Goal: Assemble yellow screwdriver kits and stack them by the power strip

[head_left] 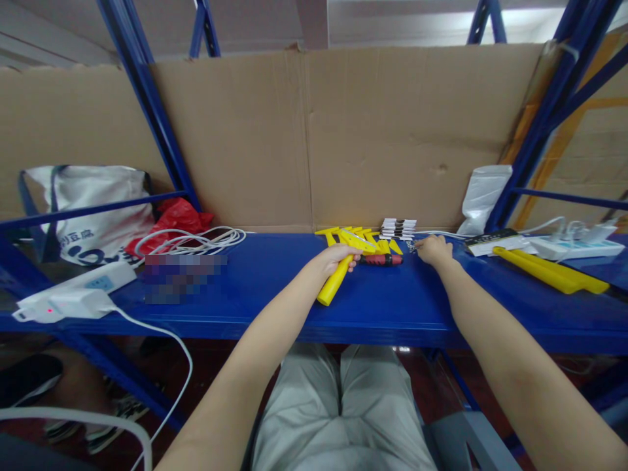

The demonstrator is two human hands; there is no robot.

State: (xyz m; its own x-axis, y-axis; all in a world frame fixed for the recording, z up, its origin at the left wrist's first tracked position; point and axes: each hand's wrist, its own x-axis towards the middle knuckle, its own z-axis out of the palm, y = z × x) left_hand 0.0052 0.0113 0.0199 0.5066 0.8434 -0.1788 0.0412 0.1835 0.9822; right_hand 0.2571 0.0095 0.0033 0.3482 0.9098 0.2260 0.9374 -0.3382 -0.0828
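"First, what was listed at the centre?"

"One yellow tool (333,284), handle and flat head, in the person's left hand (333,257) at the middle stretch of the blue shelf (275,278). The handle was slanted toward the lap; the grip was closed around it, near the head."

"And how was the right hand (434,249) entered?"

"Placed to the right, lowered to some small metal pieces (411,246). Whether its fingertips were pinched on one could not be told."

"What was noted close by?"

"One red-and-black screwdriver (383,260), laid flat between the two hands. Yellow parts (333,233), set in a row behind the tool. Small black-and-white boxes (398,228), stacked beyond the screwdriver."

"And farther out?"

"To the right: two long yellow pieces (544,269), laid in front of a white power strip (576,248); one pale plastic bag (485,196), leaned by the upright. To the left: white cable (213,243), loosely coiled; one red bag (179,217); one printed cloth bag (105,186). Cardboard (235,144) was stood along the back."
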